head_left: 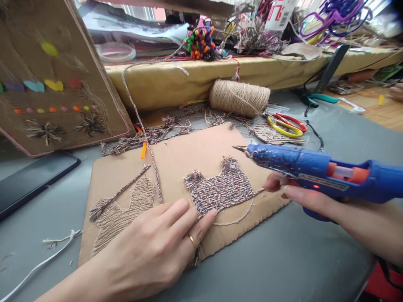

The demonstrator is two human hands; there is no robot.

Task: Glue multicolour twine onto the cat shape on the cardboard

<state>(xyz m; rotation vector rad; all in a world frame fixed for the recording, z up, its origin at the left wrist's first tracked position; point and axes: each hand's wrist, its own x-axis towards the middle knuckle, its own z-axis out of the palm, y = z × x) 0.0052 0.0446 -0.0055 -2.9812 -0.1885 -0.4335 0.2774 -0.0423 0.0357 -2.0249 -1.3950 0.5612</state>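
A cardboard sheet point(189, 155) lies flat on the grey table. Two yarn-covered shapes are stuck to it: a multicoloured one point(222, 188) in the middle and a beige jute one point(122, 214) at the left. My left hand point(157, 247) rests palm down on the cardboard, fingertips touching the lower edge of the multicoloured shape. My right hand point(302, 195) grips a blue hot glue gun point(315, 170), its nozzle pointing left above the right side of that shape. A mixed-colour cord point(151, 155) runs from the back shelf down across the cardboard.
A jute twine spool point(239, 97) lies behind the cardboard, with yellow and red scissors point(285, 125) to its right. A decorated cardboard panel point(53, 75) leans at the left above a dark tablet point(31, 178). Yarn scraps, beads and craft clutter fill the yellow-covered shelf point(201, 79).
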